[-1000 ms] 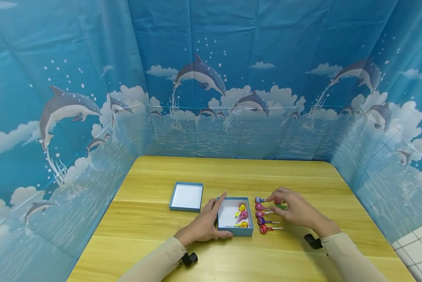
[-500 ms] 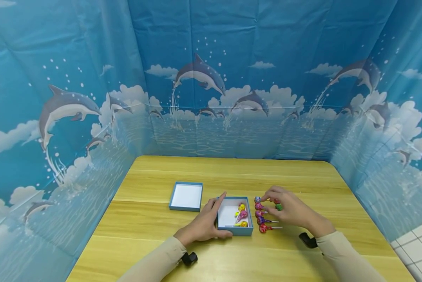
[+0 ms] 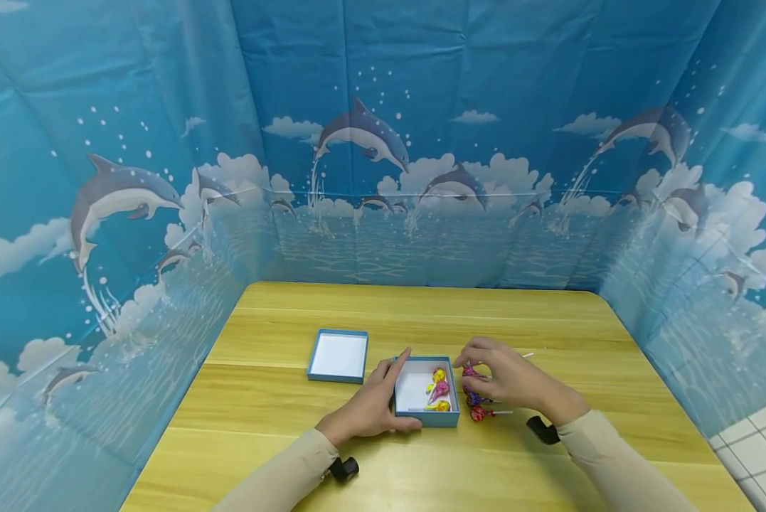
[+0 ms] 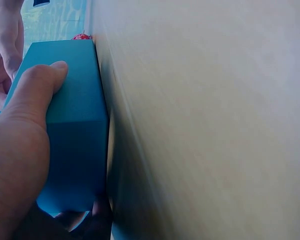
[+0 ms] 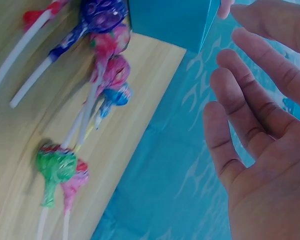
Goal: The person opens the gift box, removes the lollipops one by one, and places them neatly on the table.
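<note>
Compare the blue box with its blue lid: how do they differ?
The blue box has taller walls than the shallow blue lid. Wrapped lollipops lie in the box, while the lid's white inside is bare. The left hand grips the box; the lid lies untouched. Both are squarish and white inside.

I count one lid [image 3: 338,355], one box [image 3: 429,419], three lollipops [image 3: 441,389] inside and seven outside.
</note>
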`<state>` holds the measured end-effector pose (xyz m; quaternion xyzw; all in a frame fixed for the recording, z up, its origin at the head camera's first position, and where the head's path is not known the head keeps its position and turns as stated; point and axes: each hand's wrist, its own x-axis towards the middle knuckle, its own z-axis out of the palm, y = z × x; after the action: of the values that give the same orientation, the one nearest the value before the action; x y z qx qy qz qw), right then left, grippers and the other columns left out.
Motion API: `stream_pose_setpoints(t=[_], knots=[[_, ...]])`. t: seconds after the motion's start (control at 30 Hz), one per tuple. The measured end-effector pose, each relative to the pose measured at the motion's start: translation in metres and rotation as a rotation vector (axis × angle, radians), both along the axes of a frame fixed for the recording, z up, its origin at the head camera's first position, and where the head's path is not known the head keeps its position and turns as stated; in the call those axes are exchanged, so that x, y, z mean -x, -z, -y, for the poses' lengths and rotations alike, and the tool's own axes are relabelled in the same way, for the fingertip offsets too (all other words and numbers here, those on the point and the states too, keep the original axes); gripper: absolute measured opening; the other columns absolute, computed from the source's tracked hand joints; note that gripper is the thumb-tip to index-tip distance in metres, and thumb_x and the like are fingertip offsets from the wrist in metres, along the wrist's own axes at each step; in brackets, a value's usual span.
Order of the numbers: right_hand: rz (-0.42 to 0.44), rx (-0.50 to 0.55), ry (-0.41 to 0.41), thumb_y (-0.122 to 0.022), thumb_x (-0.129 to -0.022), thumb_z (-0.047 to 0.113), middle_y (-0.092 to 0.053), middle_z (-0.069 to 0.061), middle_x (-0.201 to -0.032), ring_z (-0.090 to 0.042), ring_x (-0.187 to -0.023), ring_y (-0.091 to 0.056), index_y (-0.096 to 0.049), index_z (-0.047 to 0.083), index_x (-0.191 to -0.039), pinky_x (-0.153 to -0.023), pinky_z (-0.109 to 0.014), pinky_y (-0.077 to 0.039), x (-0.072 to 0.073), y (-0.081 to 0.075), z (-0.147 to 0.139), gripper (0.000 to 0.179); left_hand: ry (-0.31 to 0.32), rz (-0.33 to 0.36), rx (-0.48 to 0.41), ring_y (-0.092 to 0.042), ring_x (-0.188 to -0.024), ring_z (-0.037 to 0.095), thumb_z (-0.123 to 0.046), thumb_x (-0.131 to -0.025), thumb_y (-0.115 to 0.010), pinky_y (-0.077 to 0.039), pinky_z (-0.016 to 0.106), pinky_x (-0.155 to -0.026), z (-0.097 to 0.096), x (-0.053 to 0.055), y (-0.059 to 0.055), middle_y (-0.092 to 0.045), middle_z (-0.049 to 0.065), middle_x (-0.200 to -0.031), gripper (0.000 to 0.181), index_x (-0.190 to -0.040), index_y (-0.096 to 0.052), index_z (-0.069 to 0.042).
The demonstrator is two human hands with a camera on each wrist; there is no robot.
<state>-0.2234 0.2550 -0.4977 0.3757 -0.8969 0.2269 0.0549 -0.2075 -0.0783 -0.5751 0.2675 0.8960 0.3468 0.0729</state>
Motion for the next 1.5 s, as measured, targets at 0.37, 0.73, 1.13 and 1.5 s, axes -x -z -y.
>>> stream_pose_setpoints(t=[0.37, 0.73, 1.13, 1.5], knots=[[0.016, -0.081, -0.101, -0.087, -0.106, 0.013, -0.079, -0.003, -0.127, -0.012, -0.096, -0.069, -0.085, 0.016, -0.13, -0.084, -0.033, -0.061, 0.005, -0.009, 0.024, 0.024, 0.003, -0.007, 0.009, -0.056, -0.157, 0.037, -0.063, -0.095, -0.095, -0.054, 0.06, -0.127, 0.0, 0.001, 0.0, -0.036, 0.021, -0.184, 0.136, -0.19, -0.003, -0.033], [0.064, -0.153, -0.23, -0.089, -0.105, 0.012, -0.08, -0.006, -0.124, -0.024, -0.106, -0.08, -0.086, 0.013, -0.127, -0.091, -0.04, -0.07, 0.017, -0.013, 0.046, 0.022, 0.021, -0.009, 0.019, -0.057, -0.153, 0.033, -0.065, -0.097, -0.091, -0.056, 0.056, -0.123, 0.002, -0.001, 0.0, -0.036, 0.019, -0.183, 0.134, -0.19, -0.001, -0.033], [0.206, -0.246, -0.235, -0.094, -0.101, 0.014, -0.084, -0.005, -0.123, -0.021, -0.11, -0.081, -0.085, 0.008, -0.127, -0.095, -0.035, -0.068, 0.031, -0.009, 0.068, 0.028, 0.03, -0.026, 0.012, -0.058, -0.146, 0.027, -0.064, -0.097, -0.092, -0.057, 0.048, -0.12, 0.001, -0.001, 0.001, -0.039, 0.016, -0.18, 0.134, -0.19, -0.001, -0.031], [0.23, -0.356, -0.218, -0.096, -0.097, 0.005, -0.086, 0.0, -0.104, -0.008, -0.091, -0.076, -0.086, 0.012, -0.107, -0.083, -0.023, -0.062, 0.028, -0.009, 0.086, 0.016, 0.04, -0.044, 0.015, -0.058, -0.132, 0.02, -0.062, -0.098, -0.092, -0.057, 0.039, -0.11, 0.002, 0.0, 0.001, -0.042, 0.014, -0.176, 0.133, -0.19, -0.002, -0.028]])
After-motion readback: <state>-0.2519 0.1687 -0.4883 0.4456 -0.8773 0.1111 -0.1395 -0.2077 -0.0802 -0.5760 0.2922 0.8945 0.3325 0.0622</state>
